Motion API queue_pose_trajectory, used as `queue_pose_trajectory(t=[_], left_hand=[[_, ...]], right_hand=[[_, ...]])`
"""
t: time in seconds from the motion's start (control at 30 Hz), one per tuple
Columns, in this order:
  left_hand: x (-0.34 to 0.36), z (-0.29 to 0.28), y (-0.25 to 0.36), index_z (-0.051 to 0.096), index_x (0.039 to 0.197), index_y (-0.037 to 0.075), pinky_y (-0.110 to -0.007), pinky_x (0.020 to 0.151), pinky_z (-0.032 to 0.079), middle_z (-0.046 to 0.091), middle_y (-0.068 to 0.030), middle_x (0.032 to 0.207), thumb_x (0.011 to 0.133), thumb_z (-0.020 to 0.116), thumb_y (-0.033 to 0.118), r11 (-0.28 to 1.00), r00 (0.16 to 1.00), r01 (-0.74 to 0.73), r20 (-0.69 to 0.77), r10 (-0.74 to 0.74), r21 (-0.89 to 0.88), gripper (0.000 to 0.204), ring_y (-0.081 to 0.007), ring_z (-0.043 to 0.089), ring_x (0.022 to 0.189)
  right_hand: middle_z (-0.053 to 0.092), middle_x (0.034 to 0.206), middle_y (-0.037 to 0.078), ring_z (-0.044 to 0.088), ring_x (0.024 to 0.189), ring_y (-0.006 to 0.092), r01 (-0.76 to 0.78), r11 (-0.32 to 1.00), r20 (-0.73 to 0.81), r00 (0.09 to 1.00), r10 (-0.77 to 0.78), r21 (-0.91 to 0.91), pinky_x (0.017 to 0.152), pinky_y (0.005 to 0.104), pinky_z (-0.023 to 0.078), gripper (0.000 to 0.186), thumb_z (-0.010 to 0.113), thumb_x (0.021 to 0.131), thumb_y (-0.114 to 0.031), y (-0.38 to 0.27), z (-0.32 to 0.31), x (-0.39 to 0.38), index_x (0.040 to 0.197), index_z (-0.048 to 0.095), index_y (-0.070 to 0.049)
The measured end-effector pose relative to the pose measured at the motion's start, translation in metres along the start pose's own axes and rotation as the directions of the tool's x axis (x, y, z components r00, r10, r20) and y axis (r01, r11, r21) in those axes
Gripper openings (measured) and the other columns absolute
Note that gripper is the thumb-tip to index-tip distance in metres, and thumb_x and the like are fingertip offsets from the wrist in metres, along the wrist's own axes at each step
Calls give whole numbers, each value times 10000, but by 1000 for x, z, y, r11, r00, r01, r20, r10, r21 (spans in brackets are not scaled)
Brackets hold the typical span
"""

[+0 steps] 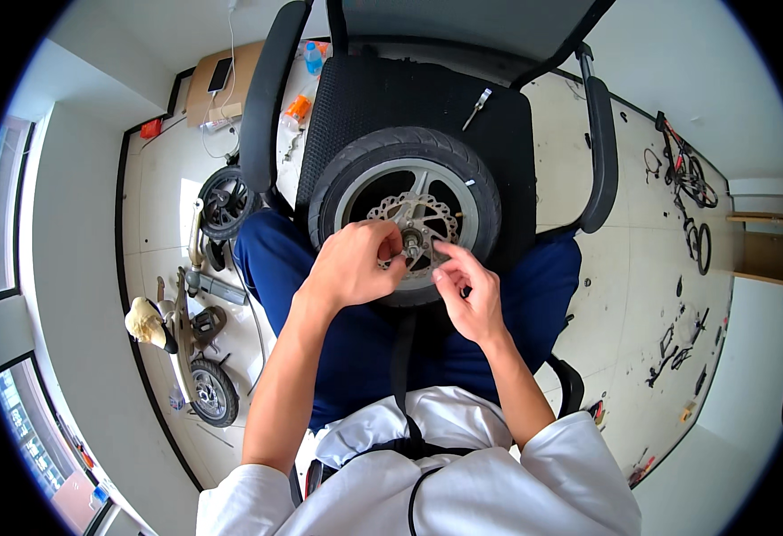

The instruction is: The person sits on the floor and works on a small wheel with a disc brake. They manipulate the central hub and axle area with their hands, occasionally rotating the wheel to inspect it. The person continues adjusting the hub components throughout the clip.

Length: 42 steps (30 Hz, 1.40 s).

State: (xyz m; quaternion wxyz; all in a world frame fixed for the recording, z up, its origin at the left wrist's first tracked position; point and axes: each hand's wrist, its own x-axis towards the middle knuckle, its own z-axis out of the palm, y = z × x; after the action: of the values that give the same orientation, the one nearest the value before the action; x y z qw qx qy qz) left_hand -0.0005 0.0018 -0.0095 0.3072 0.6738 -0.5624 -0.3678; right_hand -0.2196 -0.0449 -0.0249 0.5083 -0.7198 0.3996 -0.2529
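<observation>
A small wheel [405,143] with a black tyre and grey spoked rim leans on a black chair seat [508,179] in front of me. A drilled metal brake disc [452,217] is mounted at its hub, and a threaded axle [412,243] stands out of the middle. My left hand [356,263] is closed beside the axle's left side, thumb and fingers curled together; whatever they grip is hidden. On the axle's right, my right hand [470,290] has its index finger and thumb apart, the fingertips close to the disc, with nothing visible between them.
A small screwdriver-like tool [476,109] lies on the seat, between the armrests [599,152]. Left on the floor are a dismantled scooter [182,308], another wheel [228,204], bottles [313,59] and a cardboard box [213,80] with a phone. A bicycle [691,170] and loose parts lie right.
</observation>
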Motion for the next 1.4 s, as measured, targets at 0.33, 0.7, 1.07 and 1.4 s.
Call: queue_pose_trajectory(t=[0.33,0.7,1.07,1.4], left_hand=[[2,-4,5,691,830,12,-433,701,552,684,-155,764,750,661,164,998,998,64,7,-64,4,174,-350,685,727],[2,3,0,701,893,15,-453,733,560,713,-161,824,799,635,130,999,1000,27,-15,-27,28,163,-363,704,783],[2,7,-8,708,894,22,-418,653,527,665,-153,767,792,659,104,998,996,-51,-75,54,44,139,-330,665,692],[1,6,-8,740,932,22,-419,663,534,671,-147,791,777,663,101,995,995,-63,-70,68,73,191,-324,669,706]], right_hand=[[662,687,68,595,527,155,74,966,219,975,-19,-247,528,283,470,99,734,930,-75,37,20,-50,972,692,4],[714,803,86,603,533,136,41,999,59,998,-40,-20,531,276,487,610,685,925,-33,-1,24,0,1501,486,-56],[684,712,54,594,539,103,19,998,22,1000,-18,-51,527,253,474,167,731,902,-35,21,25,-15,1056,676,-4],[690,712,89,636,538,212,58,983,151,988,-32,-173,560,316,518,216,738,886,-51,17,28,-13,1066,628,-9]])
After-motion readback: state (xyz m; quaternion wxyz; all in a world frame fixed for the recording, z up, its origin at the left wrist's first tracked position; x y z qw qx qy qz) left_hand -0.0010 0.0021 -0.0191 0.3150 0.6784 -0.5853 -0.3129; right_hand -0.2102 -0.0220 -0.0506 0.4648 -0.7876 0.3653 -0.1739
